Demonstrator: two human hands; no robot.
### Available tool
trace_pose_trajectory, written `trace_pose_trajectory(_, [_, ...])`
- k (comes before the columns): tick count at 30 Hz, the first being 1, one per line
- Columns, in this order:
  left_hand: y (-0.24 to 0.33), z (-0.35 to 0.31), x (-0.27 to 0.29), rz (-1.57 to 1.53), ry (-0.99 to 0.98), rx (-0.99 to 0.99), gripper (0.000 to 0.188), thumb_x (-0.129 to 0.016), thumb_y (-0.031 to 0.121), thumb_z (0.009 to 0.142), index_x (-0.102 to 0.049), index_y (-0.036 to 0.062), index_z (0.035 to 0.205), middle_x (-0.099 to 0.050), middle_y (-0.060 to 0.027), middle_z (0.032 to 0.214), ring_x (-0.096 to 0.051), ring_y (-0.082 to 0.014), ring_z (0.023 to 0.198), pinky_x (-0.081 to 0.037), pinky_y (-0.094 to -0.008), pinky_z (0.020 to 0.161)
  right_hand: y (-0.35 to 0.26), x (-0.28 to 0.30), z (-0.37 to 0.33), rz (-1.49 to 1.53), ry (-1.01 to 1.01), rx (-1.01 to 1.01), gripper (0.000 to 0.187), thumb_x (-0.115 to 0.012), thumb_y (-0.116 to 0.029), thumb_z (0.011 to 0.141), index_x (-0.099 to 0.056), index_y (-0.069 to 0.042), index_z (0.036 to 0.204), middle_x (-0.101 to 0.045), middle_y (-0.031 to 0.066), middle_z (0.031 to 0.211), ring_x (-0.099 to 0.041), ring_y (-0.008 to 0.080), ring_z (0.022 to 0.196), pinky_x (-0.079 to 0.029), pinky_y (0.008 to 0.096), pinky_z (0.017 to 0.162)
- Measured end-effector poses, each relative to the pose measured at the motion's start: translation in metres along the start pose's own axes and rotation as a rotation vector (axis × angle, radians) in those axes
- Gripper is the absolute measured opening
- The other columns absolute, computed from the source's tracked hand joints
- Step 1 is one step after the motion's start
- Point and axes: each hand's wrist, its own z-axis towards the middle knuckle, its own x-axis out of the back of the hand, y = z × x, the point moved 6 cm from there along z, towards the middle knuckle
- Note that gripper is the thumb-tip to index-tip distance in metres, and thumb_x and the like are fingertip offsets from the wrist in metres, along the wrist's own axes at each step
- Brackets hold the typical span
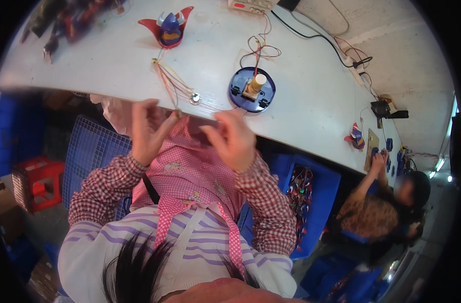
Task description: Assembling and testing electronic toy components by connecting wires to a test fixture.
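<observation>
My left hand [147, 132] is just off the table's near edge, thumb and fingers apart. Beside its thumb tip is a small brownish part [178, 113] at the end of thin wires; whether the thumb touches it I cannot tell. My right hand [235, 142], a little blurred, hovers over my lap with bent fingers and thumb apart. Thin red and yellow wires [171, 83] run from a toy head [171, 31], blue with silver horns and red wings, to a small round silver part [195, 98] near the edge. Right of it stands a round blue base [266, 91] with an upright white-topped post.
A power unit [253, 5] with red and black leads sits at the far edge. Blurred toy parts [79, 20] lie far left. Below the table are a blue bin [316, 202] of parts, a blue crate [96, 151] and a red stool [38, 182]. A co-worker [382, 202] works at right.
</observation>
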Motion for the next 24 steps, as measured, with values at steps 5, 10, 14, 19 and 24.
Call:
trace_pose_trajectory(5, [0.030,0.040,-0.041,0.594,-0.394,-0.473,0.081,-0.080,0.027,0.069,-0.038,-0.0016,0.132,-0.048,-0.0212,0.121,-0.047,-0.0353,0.112,-0.039,-0.0423,0.097,0.039,0.061,0.013,0.000,0.202,-0.176,0.055,-0.075,-0.005,0.076,-0.047,0.001,0.123,-0.052,0.0161,0.102,-0.059,0.0250,0.090,-0.050,0.0341,0.065])
trace_pose_trajectory(10, [0.013,0.086,-0.138,0.701,-0.720,-0.542,0.105,-0.085,0.036,0.060,-0.029,-0.0027,0.140,-0.038,-0.0241,0.139,-0.035,-0.0370,0.132,-0.028,-0.0460,0.109,0.067,0.032,0.048,-0.062,0.165,-0.191,0.057,-0.075,-0.035,0.069,-0.054,-0.003,0.111,-0.056,0.0208,0.104,-0.058,0.0397,0.091,-0.048,0.0460,0.077])
trace_pose_trajectory(14, [0.004,0.091,-0.158,0.477,-0.763,-0.294,0.073,-0.076,0.032,0.073,-0.043,0.0010,0.131,-0.052,-0.0171,0.125,-0.046,-0.0327,0.123,-0.036,-0.0453,0.103,0.080,0.029,0.065,-0.204,0.169,-0.315,0.038,-0.070,-0.034,0.074,-0.064,-0.002,0.094,-0.060,0.0188,0.095,-0.059,0.0366,0.093,-0.050,0.0439,0.079])
trace_pose_trajectory(19, [0.004,0.090,-0.145,0.643,-0.574,-0.557,0.057,-0.077,0.020,0.070,-0.051,0.0058,0.119,-0.057,-0.0146,0.113,-0.054,-0.0329,0.108,-0.044,-0.0429,0.090,0.056,0.014,0.063,-0.612,0.068,0.091,0.028,-0.067,-0.026,0.073,-0.065,-0.003,0.089,-0.060,0.0136,0.089,-0.061,0.0298,0.085,-0.053,0.0389,0.070])
trace_pose_trajectory(24, [-0.023,0.098,-0.144,0.461,-0.710,-0.226,0.066,-0.079,0.029,0.067,-0.050,0.0051,0.121,-0.053,-0.0142,0.122,-0.047,-0.0327,0.118,-0.036,-0.0452,0.099,0.033,0.029,0.053,-0.433,0.221,0.199,0.022,-0.069,-0.020,0.070,-0.060,-0.006,0.083,-0.058,0.0102,0.085,-0.061,0.0274,0.076,-0.052,0.0385,0.064])
